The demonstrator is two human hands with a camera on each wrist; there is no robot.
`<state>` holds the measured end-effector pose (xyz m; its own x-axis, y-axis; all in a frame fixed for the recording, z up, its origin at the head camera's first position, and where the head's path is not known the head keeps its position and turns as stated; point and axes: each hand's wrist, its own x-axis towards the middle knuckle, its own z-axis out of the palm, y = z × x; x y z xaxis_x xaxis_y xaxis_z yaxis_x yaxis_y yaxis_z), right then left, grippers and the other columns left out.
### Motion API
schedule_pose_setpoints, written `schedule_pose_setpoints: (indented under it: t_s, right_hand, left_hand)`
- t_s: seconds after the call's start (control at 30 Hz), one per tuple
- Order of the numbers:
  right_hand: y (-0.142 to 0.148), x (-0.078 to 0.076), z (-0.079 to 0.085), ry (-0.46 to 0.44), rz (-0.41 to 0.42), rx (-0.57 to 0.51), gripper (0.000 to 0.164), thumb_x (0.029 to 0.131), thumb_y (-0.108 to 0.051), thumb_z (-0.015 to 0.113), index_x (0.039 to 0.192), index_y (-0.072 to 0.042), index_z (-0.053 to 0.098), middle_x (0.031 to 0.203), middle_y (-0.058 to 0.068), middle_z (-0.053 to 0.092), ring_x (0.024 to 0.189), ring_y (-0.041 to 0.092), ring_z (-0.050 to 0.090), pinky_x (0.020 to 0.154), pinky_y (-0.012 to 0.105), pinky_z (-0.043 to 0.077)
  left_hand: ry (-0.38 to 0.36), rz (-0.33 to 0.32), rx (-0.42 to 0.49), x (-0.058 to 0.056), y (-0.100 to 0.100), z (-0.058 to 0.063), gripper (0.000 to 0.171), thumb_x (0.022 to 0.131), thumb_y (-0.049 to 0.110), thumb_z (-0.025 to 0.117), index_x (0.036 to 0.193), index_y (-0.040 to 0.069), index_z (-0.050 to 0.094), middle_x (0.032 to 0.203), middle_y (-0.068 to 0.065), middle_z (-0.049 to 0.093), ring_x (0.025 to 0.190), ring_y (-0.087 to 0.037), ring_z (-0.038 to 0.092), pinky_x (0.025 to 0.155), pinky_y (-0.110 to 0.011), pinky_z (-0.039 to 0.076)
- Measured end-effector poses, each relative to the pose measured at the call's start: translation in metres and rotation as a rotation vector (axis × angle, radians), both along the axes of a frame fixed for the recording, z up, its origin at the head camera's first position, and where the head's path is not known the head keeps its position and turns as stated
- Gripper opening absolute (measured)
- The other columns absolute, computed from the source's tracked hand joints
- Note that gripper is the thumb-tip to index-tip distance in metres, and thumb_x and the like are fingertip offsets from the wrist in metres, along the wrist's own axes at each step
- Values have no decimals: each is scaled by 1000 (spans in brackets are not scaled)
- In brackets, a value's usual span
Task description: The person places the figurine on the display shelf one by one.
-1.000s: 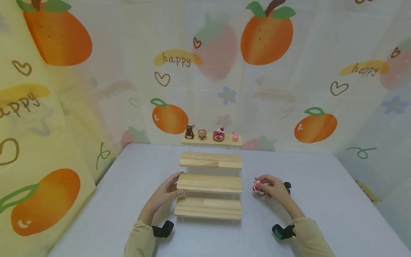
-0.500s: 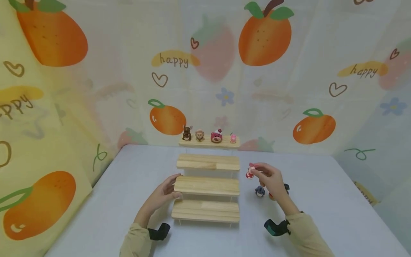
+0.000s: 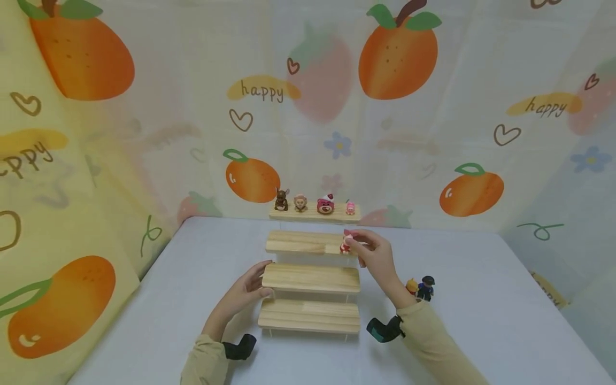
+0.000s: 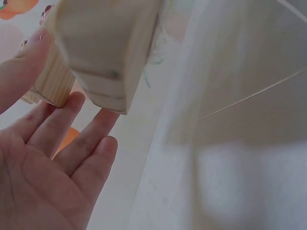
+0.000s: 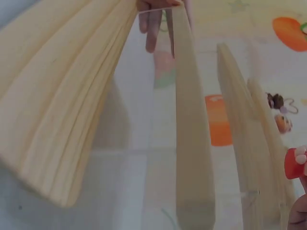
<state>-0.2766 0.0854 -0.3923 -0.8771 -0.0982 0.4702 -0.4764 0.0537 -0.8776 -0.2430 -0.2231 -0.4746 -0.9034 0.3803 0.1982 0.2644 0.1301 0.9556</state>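
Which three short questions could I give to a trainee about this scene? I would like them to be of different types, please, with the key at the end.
1. How many figurines stand on the rear shelf?
2. True or false: the dark-capped figurine stands on the table.
3. In the head view, which shelf, counted from the back, shows behind the red-and-pink figurine pinched by the right hand? A) first B) second C) fourth

Key:
1. Four.
2. True.
3. B, the second shelf.
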Motion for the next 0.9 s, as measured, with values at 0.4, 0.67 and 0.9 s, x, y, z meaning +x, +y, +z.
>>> schedule_pose_setpoints:
  t_s: [0.4, 0.67, 0.9]
  right_hand:
    - [-51, 6, 38, -36, 84, 56, 18, 84, 0, 61, 98, 11, 61, 83, 22, 62, 38, 9, 34, 40, 20, 31]
    - [-81, 1, 40, -141, 121, 19, 20, 85, -1, 60, 100, 11, 59, 82, 18, 63, 36, 8, 38, 37, 19, 34]
    - [-105, 1, 37, -226, 163, -11, 21, 85, -2, 59, 102, 12, 58, 85, 25, 61, 37, 7, 41, 38, 19, 38]
  left_hand:
    - [2, -11, 4, 1, 0, 5, 64, 83, 4, 63, 137, 0, 28, 137, -22, 32, 118, -37, 39, 99, -44, 29]
    - [-6, -5, -3, 2, 0, 8, 65, 82, 2, 63, 136, -3, 26, 137, -23, 32, 117, -37, 40, 98, -45, 30]
    - [-18, -15, 3, 9, 4, 19, 64, 83, -1, 61, 136, -6, 25, 135, -28, 30, 115, -42, 40, 96, -48, 31]
